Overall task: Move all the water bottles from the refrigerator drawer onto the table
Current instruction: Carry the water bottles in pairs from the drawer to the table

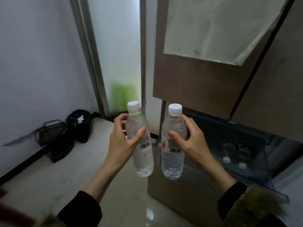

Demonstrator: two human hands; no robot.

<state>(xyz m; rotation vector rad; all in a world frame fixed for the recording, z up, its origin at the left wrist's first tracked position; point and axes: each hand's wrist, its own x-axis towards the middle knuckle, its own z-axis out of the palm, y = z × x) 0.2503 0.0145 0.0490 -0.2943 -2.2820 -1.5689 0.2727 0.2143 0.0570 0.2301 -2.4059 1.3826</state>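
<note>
Clear bottles, one per hand

Left hand [124, 141] has its fingers curled round the left water bottle [141, 145], tilted a bit, white cap up. Right hand [188, 141] grips the right water bottle [173, 145], approx upright, w/ thumb in front. Both are held in the air, just beside each other, not touching, near the fridge [205, 79]. On the right, open fridge drawer [246, 136] shows two more white caps [226, 159]. Far left on the floor: black bin [80, 123].
</note>
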